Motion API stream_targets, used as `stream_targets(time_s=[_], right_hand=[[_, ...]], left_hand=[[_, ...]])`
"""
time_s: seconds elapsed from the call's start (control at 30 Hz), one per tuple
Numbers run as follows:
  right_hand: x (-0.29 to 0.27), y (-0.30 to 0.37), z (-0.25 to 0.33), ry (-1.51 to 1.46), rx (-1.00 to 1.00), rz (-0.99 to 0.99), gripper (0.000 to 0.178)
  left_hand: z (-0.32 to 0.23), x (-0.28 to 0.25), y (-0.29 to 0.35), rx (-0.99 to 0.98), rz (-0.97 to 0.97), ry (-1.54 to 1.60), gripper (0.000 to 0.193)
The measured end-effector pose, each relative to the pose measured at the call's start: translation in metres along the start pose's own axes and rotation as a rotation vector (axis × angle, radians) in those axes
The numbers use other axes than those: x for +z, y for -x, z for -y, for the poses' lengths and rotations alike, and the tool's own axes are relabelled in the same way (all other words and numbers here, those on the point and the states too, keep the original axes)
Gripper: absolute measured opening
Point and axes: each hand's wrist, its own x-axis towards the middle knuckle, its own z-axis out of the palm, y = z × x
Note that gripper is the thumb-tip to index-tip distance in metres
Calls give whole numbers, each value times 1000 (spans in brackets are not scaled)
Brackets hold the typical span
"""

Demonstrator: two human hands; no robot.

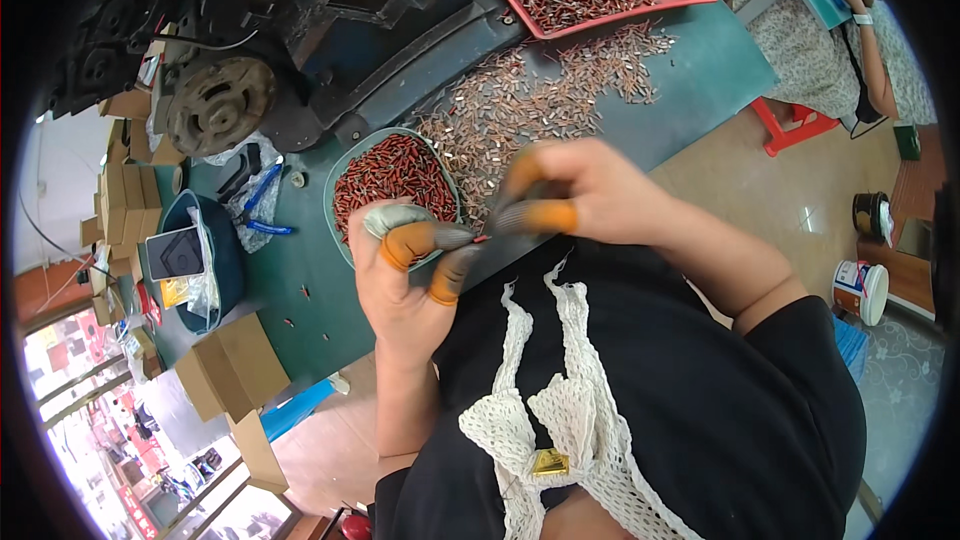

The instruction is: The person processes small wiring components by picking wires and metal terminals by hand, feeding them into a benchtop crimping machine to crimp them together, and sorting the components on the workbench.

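My left hand (402, 290) wears orange and grey finger covers and pinches a small red cylindrical piece (481, 239) between thumb and forefinger. Close on its right is my right hand (590, 192), in similar covers; motion smears its fingertips, so their grip does not show. Behind my left hand stands a pale green tub (328, 202) filled with small dark red pieces (392, 175). Beyond my hands, many loose coppery and silvery metal pieces (530, 105) lie spread over the green tabletop (680, 105).
A red tray (608, 22) heaped with similar pieces sits at the back. Heavy dark machinery (370, 50) fills the far left. Blue-handled pliers (262, 195), a dark blue bin (230, 280) and a cardboard box (232, 365) are at left. Another person's arm (872, 65) shows far right.
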Motion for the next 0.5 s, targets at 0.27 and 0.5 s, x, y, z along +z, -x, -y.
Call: stream_targets(time_s=[0.27,0.5], right_hand=[[-69,52,-19,968,-111,-445,25],[-76,57,-11,1178,-140,-242,35]], left_hand=[[9,2,16,-195,-47,357,25],[8,6,14,-318,-132,530,28]])
